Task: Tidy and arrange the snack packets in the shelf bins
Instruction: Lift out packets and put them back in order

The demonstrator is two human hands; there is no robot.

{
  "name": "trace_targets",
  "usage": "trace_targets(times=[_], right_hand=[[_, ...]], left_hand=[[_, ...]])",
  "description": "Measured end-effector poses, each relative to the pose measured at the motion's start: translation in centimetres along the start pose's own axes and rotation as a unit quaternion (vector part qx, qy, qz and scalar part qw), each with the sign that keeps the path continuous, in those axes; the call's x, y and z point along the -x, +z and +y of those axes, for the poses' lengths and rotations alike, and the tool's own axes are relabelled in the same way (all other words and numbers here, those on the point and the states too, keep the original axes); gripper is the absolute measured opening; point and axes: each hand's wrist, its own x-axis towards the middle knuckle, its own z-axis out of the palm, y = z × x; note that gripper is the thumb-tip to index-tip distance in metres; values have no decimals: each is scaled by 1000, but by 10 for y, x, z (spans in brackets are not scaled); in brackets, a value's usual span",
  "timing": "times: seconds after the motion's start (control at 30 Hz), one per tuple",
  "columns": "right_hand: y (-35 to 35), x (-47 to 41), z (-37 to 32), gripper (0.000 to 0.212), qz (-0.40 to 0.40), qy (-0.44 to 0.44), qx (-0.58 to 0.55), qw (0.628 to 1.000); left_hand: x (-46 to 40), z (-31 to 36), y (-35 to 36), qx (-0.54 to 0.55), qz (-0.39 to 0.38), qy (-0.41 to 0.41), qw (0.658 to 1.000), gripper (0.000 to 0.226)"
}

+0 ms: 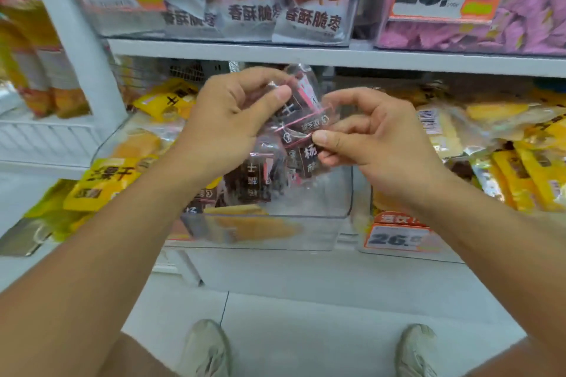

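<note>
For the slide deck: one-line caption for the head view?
Both hands, left hand and right hand, pinch dark snack packets above a clear shelf bin flanked by yellow packets.

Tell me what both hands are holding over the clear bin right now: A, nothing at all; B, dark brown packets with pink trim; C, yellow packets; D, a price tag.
B: the left hand and the right hand both pinch a small bunch of dark brown packets with pink trim, held above the clear bin; the yellow packets lie untouched off to the side.
</note>
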Motion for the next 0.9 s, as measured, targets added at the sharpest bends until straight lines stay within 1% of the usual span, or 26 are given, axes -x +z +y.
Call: trace_targets(times=[0.07, 0.13, 0.17, 0.23, 0.3, 0.37, 0.4, 0.47, 0.53, 0.6, 0.7, 0.77, 0.83, 0.9], right_hand=[[10, -8, 5, 38, 10, -7, 52, 999], [14, -11, 10, 28, 29, 1, 76, 997], [14, -12, 11, 20, 39, 12, 70, 997], [16, -13, 13, 9, 40, 39, 57, 997], [19, -13, 15, 4, 16, 52, 71, 996], [21, -13, 16, 6, -2, 55, 76, 996], [20, -14, 14, 8, 2, 54, 63, 997], [15, -15, 6, 13, 32, 46, 6, 998], [10, -16, 0, 14, 51, 38, -24, 998], [10, -15, -2, 12, 36, 45, -20, 998], [18, -11, 1, 13, -5, 71, -22, 997], [24, -10, 4, 12, -32, 75, 0, 997], [23, -14, 2, 12, -26, 55, 14, 998], [15, -23, -3, 16, 14, 15, 20, 1000]], left_hand=[[0, -13, -17, -63, 32, 1, 998, 17], [0, -24, -28, -143, 55, 8, 988, 15], [2, -26, -32, -173, 52, 7, 984, 15], [5, -27, -37, -224, 9, 3, 975, 15], [6, -29, -43, -275, -54, 1, 960, 16], [7, -30, -45, -294, -99, -9, 951, 15], [7, -32, -45, -292, -115, -21, 949, 15], [9, -37, -45, -294, -146, -53, 943, 14], [10, -42, -43, -324, -171, -66, 928, 8], [10, -43, -40, -371, -170, -54, 911, 5], [9, -38, -34, -455, -143, -43, 878, 14], [9, -36, -34, -487, -146, -36, 861, 15], [10, -37, -38, -478, -158, -38, 863, 15], [11, -38, -43, -452, -161, -43, 876, 19]])
